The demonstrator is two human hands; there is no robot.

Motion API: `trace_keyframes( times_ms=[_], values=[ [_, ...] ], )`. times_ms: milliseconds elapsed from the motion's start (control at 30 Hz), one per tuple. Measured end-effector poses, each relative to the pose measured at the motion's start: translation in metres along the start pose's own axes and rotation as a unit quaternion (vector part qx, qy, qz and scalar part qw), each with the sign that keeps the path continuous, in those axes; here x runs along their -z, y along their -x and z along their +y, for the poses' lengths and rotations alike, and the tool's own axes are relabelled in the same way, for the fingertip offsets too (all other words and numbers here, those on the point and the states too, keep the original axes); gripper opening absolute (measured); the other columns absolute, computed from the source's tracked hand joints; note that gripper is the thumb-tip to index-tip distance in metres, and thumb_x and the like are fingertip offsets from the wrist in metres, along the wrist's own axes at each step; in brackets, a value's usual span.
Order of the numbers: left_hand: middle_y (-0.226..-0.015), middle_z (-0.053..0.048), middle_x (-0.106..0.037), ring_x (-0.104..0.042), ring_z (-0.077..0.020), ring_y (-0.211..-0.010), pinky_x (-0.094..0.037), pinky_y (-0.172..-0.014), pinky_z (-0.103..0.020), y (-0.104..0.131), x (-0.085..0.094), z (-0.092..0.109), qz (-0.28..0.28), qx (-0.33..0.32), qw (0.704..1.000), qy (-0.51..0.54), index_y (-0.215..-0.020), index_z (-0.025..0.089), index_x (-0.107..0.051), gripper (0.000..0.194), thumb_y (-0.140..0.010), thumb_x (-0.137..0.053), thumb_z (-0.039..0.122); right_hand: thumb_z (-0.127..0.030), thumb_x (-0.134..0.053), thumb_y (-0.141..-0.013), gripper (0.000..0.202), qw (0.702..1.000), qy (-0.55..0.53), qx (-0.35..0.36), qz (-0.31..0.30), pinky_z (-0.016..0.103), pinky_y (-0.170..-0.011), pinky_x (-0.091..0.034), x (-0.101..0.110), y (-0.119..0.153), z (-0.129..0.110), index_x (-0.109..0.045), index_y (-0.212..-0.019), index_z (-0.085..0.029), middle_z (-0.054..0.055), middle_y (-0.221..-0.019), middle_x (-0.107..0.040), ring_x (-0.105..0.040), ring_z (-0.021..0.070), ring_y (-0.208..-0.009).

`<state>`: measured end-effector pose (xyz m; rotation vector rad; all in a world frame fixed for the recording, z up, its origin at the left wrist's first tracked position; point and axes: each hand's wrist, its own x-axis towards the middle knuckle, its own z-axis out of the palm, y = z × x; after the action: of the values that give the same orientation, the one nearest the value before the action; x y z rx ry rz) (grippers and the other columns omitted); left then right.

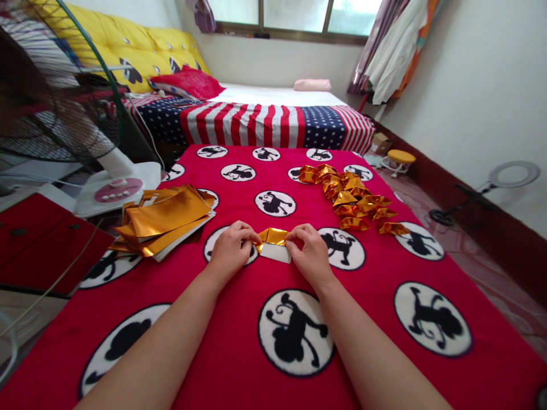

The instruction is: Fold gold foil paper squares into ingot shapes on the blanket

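A partly folded sheet of gold paper [277, 236], with a white face toward me, lies between my hands on the red cloth [239, 353]. My left hand [233, 247] pinches its left end, fingers closed. At its right end my right hand [311, 250] grips the paper between thumb and fingers. To the left of my left hand is a loose stack of flat gold sheets [166, 219] with white undersides. Several folded gold paper pieces [352, 199] sit in a group on the cloth, beyond my right hand.
A fan [115, 182] stands at the left beside a red cabinet [43, 245]. Behind the cloth is a bed [256, 122] with striped covers. On the right floor are a yellow stool [400, 156] and a ring light [513, 173].
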<state>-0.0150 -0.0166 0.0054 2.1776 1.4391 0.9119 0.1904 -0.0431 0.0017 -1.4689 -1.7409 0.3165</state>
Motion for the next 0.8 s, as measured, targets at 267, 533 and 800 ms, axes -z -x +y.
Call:
trace_keyframes(
  times_ms=[267, 533, 800],
  values=[
    [-0.09, -0.003, -0.065, -0.061, -0.0163, -0.085, -0.048, -0.079, -0.027, -0.0003, 0.0007, 0.0014, 0.001, 0.003, 1.0, 0.004, -0.076, 0.022, -0.076, 0.029, -0.079, -0.05, 0.01, -0.012, -0.061, -0.078, 0.011, 1.0, 0.002, -0.002, -0.001, 0.033, -0.08, -0.045, 0.0003, 0.0002, -0.0005, -0.066, -0.077, -0.022, 0.003, -0.088, -0.062, -0.058, 0.0199, -0.087],
    [-0.09, -0.003, -0.065, -0.061, -0.0161, -0.084, -0.048, -0.078, -0.027, -0.0004, 0.0002, 0.0002, 0.001, 0.002, 1.0, 0.004, -0.076, 0.022, -0.076, 0.029, -0.08, -0.05, 0.011, -0.012, -0.061, -0.078, 0.011, 1.0, 0.004, -0.002, -0.001, 0.033, -0.08, -0.045, 0.0006, -0.0002, -0.0006, -0.066, -0.076, -0.021, 0.003, -0.088, -0.062, -0.058, 0.0198, -0.086],
    [-0.09, -0.003, -0.065, -0.061, -0.0161, -0.085, -0.049, -0.079, -0.027, -0.0002, -0.0002, -0.0006, 0.0, 0.001, 1.0, 0.003, -0.076, 0.023, -0.076, 0.029, -0.079, -0.05, 0.011, -0.012, -0.061, -0.078, 0.011, 1.0, 0.004, -0.003, -0.001, 0.033, -0.08, -0.045, 0.0002, 0.0001, -0.0002, -0.066, -0.076, -0.022, 0.003, -0.088, -0.062, -0.059, 0.0199, -0.086]
  ],
)
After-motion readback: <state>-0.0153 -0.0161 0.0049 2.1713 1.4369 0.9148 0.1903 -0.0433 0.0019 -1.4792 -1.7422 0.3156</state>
